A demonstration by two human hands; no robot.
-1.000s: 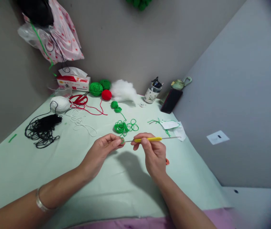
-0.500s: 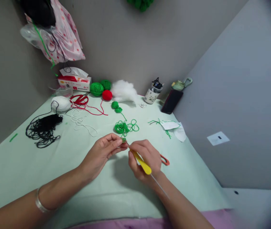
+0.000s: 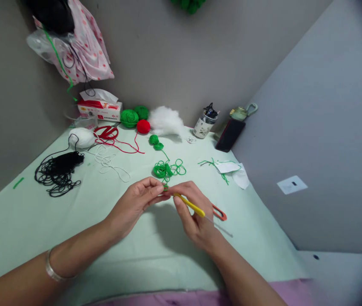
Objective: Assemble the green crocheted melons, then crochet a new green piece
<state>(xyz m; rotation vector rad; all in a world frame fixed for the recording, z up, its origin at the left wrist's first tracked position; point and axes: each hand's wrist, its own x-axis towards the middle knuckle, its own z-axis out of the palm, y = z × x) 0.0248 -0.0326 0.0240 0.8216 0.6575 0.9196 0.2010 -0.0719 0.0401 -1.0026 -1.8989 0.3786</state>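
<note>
My left hand (image 3: pixel 138 202) pinches a small piece of green crochet work (image 3: pixel 165 187) between thumb and fingers. A crochet hook (image 3: pixel 193 206) with a yellow handle lies in my right hand (image 3: pixel 196 216), its thumb and fingers closed around it. The hook's front tip is hidden at the green piece, where the fingertips of both hands nearly meet. Its thin metal rear end sticks out towards my right wrist. Loose green yarn (image 3: pixel 164 170) lies in loops just beyond my hands and runs back to a small green ball (image 3: pixel 154 140).
Black yarn (image 3: pixel 61 168) and a white ball (image 3: pixel 81 138) lie left, near red-handled scissors (image 3: pixel 107 132). Behind are a tissue box (image 3: pixel 101 111), green balls (image 3: pixel 129 118), a red ball (image 3: pixel 143 126) and white stuffing (image 3: pixel 166 121). A pen cup (image 3: pixel 204 126), phone (image 3: pixel 231 135) and orange-red tool (image 3: pixel 219 212) sit right.
My right hand has turned, its forefinger now reaching over to the green piece. The yellow hook has swung to a flatter angle. My left hand has hardly moved.
</note>
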